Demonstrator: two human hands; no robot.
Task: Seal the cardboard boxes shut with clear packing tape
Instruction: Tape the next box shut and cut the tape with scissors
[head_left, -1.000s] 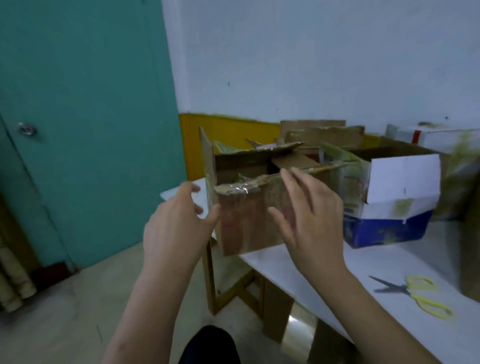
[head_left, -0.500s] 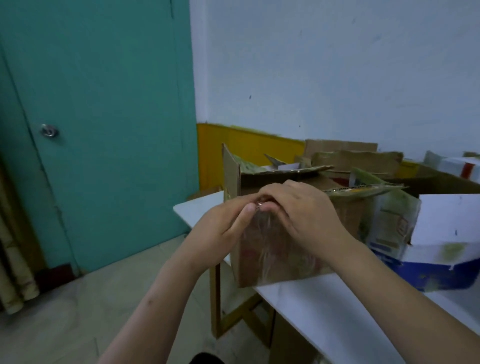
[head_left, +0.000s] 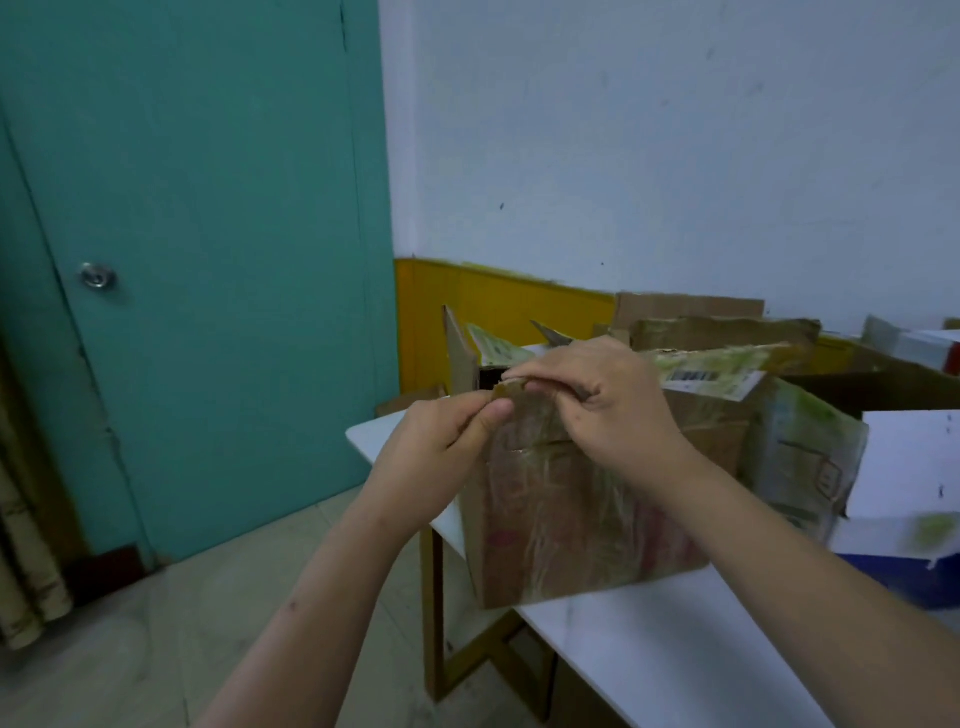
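A plain back room used for packing. Worn cardboard boxes (head_left: 597, 509) crowd a white table (head_left: 675, 649) beside a teal door (head_left: 208, 234) and bare white wall (head_left: 649, 145).

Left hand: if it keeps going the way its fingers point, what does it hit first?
Likely the right hand: the left hand points right along the box top edge, fingertips nearly touching. Depth unclear.

Teal door (head_left: 208, 249) at left, round metal lock (head_left: 97, 275) on it. Pale wall (head_left: 649, 130) behind, yellow band (head_left: 493, 306) along its base. White tabletop (head_left: 675, 639) on a wooden frame (head_left: 441, 613). Beige tiled floor (head_left: 182, 623) below. Rolled tan material (head_left: 21, 561) leaning at far left edge; what it is can't be told.
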